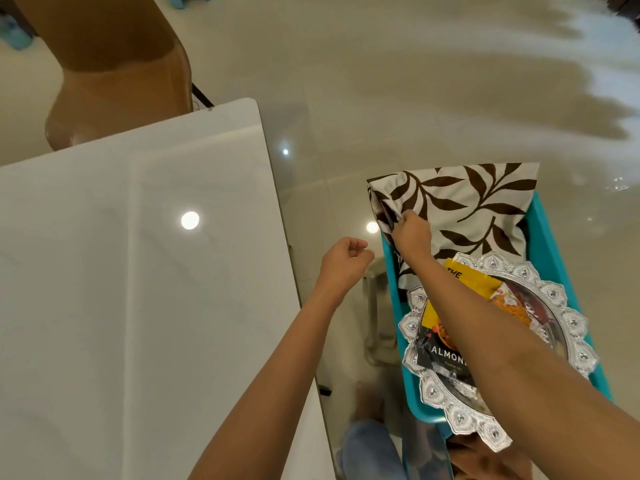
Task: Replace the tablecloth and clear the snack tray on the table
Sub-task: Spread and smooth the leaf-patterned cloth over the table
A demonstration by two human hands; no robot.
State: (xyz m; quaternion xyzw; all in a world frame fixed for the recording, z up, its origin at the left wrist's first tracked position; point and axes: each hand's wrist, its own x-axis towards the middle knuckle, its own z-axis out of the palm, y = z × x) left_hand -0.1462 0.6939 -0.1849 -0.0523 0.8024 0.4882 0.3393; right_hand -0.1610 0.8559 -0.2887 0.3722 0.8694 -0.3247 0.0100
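Tablecloth (pixel 464 202): folded, leaf-patterned, in the teal bin's (pixel 543 230) far end, beside the tabletop's (pixel 138 271) right edge.
Right hand (pixel 412 233): grip pinched on the tablecloth's left fold.
Left hand (pixel 343 261): grip curled together, empty, between tabletop and bin.
Snack tray (pixel 571 322): bin's near end, holding packets (pixel 446 355).

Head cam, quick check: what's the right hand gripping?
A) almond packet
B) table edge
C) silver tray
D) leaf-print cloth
D: the right hand pinches the folded left edge of the leaf-print cloth, which lies in the teal bin beyond the silver tray.
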